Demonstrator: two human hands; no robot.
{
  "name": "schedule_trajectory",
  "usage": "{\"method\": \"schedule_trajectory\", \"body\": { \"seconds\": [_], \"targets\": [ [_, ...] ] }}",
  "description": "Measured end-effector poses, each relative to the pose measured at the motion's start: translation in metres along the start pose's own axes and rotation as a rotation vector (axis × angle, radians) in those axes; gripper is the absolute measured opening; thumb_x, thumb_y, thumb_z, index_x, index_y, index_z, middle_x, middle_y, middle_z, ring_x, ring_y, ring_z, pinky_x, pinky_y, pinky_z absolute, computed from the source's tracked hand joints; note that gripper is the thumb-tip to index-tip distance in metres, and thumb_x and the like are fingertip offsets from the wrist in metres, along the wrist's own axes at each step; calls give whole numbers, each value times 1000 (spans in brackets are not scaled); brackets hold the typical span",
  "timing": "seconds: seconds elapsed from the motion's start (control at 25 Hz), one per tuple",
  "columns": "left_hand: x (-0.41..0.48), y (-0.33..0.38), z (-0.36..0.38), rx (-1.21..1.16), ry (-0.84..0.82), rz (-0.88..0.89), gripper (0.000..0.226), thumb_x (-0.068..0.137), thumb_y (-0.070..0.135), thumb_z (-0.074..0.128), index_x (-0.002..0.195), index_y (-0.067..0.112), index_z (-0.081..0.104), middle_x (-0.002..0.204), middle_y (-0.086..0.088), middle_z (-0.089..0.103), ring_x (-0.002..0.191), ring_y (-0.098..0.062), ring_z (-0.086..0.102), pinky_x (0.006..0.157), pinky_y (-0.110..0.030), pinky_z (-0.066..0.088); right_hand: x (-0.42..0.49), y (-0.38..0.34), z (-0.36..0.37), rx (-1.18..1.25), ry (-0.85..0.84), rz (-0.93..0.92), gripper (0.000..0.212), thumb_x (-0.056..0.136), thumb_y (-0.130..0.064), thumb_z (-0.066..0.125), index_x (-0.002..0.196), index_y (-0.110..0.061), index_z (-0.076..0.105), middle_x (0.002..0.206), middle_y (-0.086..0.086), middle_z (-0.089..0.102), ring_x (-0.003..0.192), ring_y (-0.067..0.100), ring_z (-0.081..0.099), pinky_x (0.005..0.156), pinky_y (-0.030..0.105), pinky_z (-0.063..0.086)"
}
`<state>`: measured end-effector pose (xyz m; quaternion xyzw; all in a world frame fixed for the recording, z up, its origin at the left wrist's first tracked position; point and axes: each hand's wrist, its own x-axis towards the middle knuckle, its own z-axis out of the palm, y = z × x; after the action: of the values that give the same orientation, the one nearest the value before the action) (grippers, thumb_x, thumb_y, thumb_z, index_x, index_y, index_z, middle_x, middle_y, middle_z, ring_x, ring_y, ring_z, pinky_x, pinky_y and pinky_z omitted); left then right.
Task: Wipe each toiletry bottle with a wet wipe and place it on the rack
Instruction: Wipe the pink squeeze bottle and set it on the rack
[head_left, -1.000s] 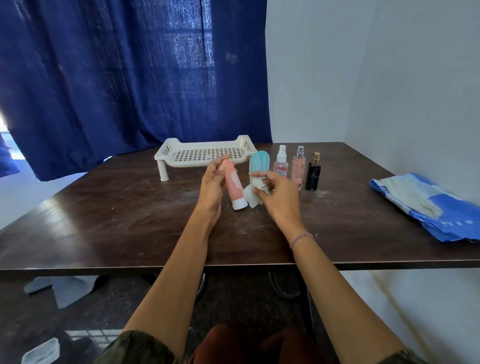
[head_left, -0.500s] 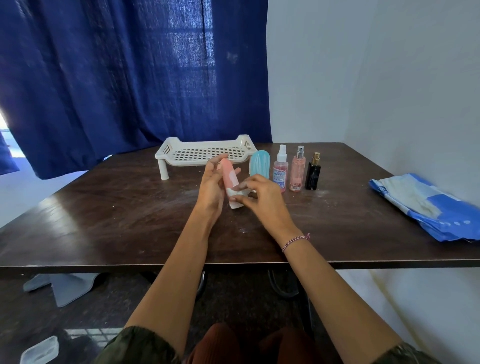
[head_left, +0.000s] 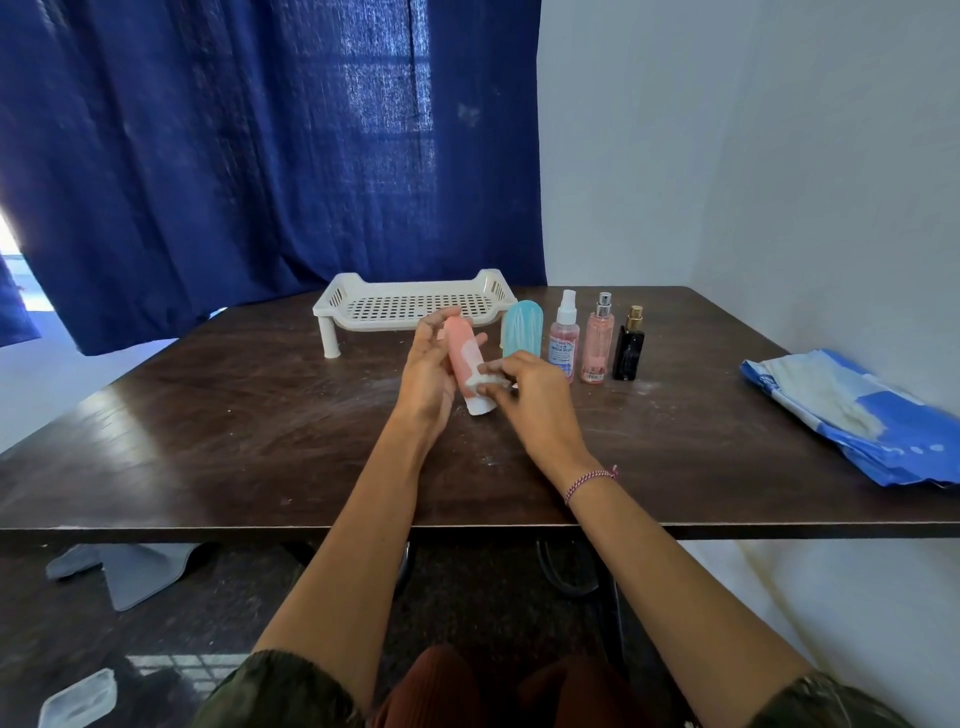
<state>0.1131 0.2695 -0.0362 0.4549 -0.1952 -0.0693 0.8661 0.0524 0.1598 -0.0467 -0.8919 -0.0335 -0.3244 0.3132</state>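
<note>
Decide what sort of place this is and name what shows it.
Probably a plain room in a home: a blue curtain with daylight behind, a dark wooden table, toiletry bottles beside a white rack.

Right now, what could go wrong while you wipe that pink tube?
Two things, maybe. The right hand, rubbing with the wet wipe, is very near the standing teal tube and could knock it into the spray bottle beside it. Also, the pink tube may get slippery in the left hand.
</note>
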Motion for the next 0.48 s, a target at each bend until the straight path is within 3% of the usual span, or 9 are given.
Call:
{"method": "schedule_trajectory", "body": {
  "seconds": [0.16,0.32,0.48],
  "targets": [
    [0,-1,0,-19,-35,0,28,102,10,25,118,16,47,135,-19,46,105,-27,60,83,-33,56,-3,-4,1,-25,1,-181,23,84,-6,65,107,-8,68,104,5,63,95,13,59,91,22,48],
    [-1,-1,1,-26,-56,-2,30,103,11,23,112,18,50,118,-11,58,99,-25,61,78,-36,56,1,-1,-2,15,99,-62,19,85,-4,64,103,-4,69,104,6,65,91,7,56,89,17,46],
    [0,-3,0,-25,-70,4,30,103,10,23,114,16,50,119,-14,56,99,-26,61,81,-34,56,-1,-3,0,-4,83,-192,19,83,-2,65,101,-5,70,101,6,64,94,13,59,90,25,50]
  ]
}}
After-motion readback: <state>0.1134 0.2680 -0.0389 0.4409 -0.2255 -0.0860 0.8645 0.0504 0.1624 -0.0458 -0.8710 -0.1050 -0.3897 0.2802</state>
